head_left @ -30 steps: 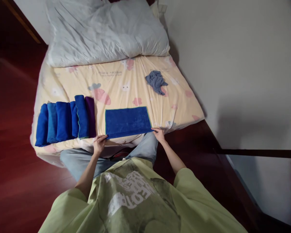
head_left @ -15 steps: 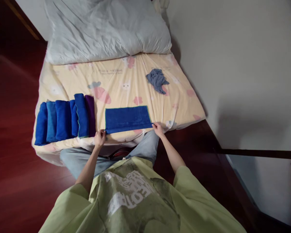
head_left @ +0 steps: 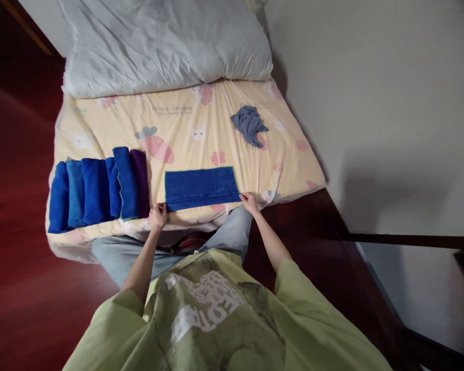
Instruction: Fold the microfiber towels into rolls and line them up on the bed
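A blue towel [head_left: 201, 186] with a green edge lies flat as a long rectangle on the bed, close to its front edge. My left hand [head_left: 158, 216] pinches the towel's near left corner. At the near right corner, my right hand [head_left: 249, 202] is closed on the fabric in the same way. Left of my left hand stands a row of several rolled or folded towels: blue ones [head_left: 96, 190], a lighter blue one [head_left: 76, 193] and a purple one [head_left: 140, 180] at the right end. The fingertips of both hands are partly hidden.
A crumpled grey cloth [head_left: 249, 125] lies on the patterned bed sheet [head_left: 198, 116], beyond the towel to the right. A bulky pale quilt [head_left: 166, 46] covers the far part of the bed. On the right is a wall [head_left: 379, 103]; dark red floor [head_left: 15, 247] shows at the left.
The view has shifted slightly, so the bed and towels sit a little further left. Both hands still hold the blue towel's near corners, and its shape looks nearly the same.
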The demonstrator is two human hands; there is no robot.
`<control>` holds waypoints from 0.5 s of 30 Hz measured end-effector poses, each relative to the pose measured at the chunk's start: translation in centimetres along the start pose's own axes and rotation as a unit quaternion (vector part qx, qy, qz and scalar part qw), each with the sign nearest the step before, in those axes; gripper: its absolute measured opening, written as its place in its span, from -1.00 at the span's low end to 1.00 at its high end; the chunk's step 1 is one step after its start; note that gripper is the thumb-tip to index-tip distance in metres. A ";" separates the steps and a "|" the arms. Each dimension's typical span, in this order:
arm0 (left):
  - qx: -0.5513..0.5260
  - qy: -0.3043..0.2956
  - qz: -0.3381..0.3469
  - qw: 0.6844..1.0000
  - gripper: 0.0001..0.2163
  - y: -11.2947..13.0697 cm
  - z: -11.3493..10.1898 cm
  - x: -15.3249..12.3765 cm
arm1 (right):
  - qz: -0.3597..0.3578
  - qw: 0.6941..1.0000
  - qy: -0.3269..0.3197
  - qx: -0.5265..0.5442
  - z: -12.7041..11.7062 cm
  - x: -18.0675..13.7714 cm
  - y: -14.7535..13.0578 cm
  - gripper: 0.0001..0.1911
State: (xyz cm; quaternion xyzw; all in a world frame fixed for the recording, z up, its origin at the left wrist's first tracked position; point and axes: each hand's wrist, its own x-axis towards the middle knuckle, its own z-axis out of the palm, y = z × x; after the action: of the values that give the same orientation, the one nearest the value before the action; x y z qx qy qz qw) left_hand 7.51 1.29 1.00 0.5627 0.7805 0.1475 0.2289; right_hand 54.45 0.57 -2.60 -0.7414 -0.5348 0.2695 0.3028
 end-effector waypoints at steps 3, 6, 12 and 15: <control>0.000 -0.002 0.005 1.000 -0.68 0.0 0.0 0.0 | 0.014 1.000 0.005 0.014 0.0 -0.1 -0.3 -0.73; 0.007 -0.002 0.005 1.000 -0.68 0.2 -0.1 -0.2 | 0.019 1.000 0.013 0.009 0.0 -0.3 -0.6 -0.75; 0.033 -0.001 -0.015 0.999 -0.67 0.8 -0.4 -0.3 | 0.048 0.999 0.014 0.006 0.1 -0.5 -1.4 -0.83; 0.042 0.005 -0.023 0.999 -0.66 1.2 -0.4 -0.5 | 0.068 0.997 0.024 -0.023 0.1 -0.7 -2.1 -0.83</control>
State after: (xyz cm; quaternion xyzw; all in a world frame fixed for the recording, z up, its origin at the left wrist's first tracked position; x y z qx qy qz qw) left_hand 8.39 1.25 1.96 0.5527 0.8001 0.1118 0.2046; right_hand 52.85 0.40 -1.05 -0.7891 -0.4820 0.2591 0.2790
